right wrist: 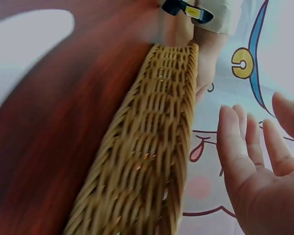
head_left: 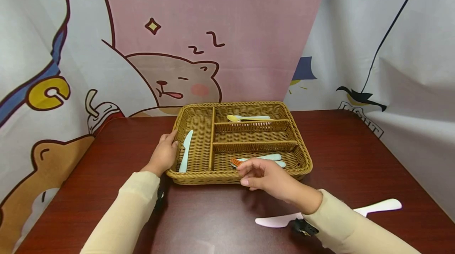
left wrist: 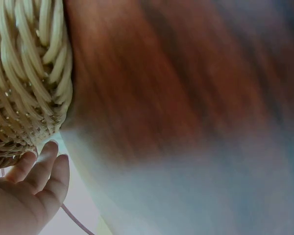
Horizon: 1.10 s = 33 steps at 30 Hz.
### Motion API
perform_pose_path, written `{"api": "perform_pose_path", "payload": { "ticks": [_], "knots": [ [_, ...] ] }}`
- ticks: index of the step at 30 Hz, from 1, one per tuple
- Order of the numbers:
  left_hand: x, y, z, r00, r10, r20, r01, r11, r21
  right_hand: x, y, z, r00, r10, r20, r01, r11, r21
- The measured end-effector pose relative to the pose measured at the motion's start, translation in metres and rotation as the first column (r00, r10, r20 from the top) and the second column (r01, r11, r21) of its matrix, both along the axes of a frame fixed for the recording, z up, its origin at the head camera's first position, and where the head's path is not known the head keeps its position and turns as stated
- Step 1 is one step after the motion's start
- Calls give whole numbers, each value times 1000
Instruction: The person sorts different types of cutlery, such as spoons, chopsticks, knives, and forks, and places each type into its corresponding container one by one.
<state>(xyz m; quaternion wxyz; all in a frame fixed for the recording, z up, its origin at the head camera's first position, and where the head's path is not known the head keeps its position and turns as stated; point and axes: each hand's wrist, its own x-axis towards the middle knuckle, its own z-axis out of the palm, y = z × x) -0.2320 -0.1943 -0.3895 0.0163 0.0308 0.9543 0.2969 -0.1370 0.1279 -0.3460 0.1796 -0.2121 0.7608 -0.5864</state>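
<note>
My left hand (head_left: 164, 154) is at the left side of a wicker cutlery basket (head_left: 212, 139), fingertips touching its rim; in the left wrist view its fingers lie fairly straight beside the weave. My right hand (head_left: 268, 177) hovers over the front rim with fingers loosely bent and nothing held. A pale knife (head_left: 186, 151) lies in the long left compartment. Light-handled cutlery with orange fork tines (head_left: 239, 162) lies in the front right compartment, partly hidden by my right hand. In the back right compartment rests a yellow-bowled spoon (head_left: 233, 118).
Under my right forearm a white knife (head_left: 382, 206) lies on the dark red wooden table (head_left: 199, 214), its middle hidden by the sleeve. A printed curtain (head_left: 256, 40) hangs behind the basket and along both sides.
</note>
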Motion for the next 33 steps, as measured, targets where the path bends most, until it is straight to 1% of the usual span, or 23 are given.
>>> {"api": "perform_pose_path", "payload": {
  "ticks": [5, 9, 17, 20, 25, 29, 33],
  "knots": [
    [0, 0, 0, 1000, 5, 6, -5, 1000, -1, 7, 15, -10, 997, 33, -68, -29, 998, 54],
    [-1, 0, -1, 1000, 4, 14, -5, 1000, 4, 9, 27, -18, 994, 41, -106, -31, 995, 90],
    [-2, 0, -1, 1000, 13, 27, -13, 1000, 2, 13, 47, -31, 994, 52, -96, -43, 994, 100],
    [-2, 1, 0, 999, 13, 31, -13, 1000, 4, 13, 53, -33, 990, 74, -121, -57, 989, 139],
    [-1, 1, 1, 1000, 11, 27, -12, 1000, 7, 13, 65, -35, 977, 129, -170, -91, 973, 214],
    [-1, 1, 1, 1000, 10, 26, -10, 1000, 6, 12, 75, -37, 978, 144, -150, -104, 964, 245],
    [-2, 1, 1, 999, 14, 32, -14, 1000, 4, 11, 82, -39, 981, 157, -113, -122, 956, 268]
  ]
}}
